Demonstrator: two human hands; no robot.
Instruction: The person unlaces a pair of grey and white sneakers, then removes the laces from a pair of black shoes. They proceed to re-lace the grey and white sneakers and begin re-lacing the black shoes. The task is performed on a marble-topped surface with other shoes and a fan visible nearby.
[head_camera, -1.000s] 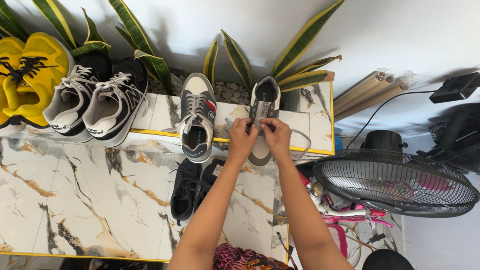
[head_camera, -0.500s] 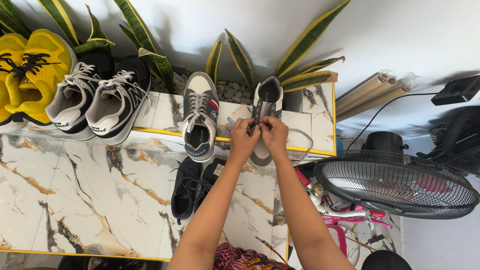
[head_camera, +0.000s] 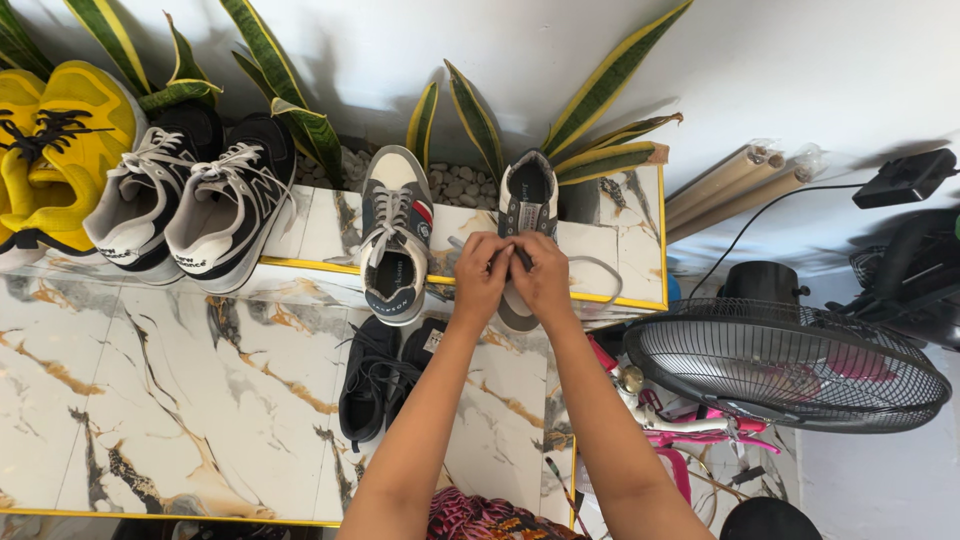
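Both hands are working close together over the grey low-top sneaker: left hand and right hand are pinching its white lace, fingers closed. The sneaker is lying on the raised marble surface, long axis pointing away, toe toward the snake plant; its mate is sitting just left, the surface edge right.

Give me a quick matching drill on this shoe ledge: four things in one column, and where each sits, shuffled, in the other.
Things:
1. yellow shoes
2. grey sneaker under both hands
3. black shoes
4. fan

Places:
A. lower marble step, below the ledge
B. far left end of the ledge
C. right of the steps, off the marble
D. right part of the ledge, in front of the striped plant

Pairs: 1-B, 2-D, 3-A, 4-C
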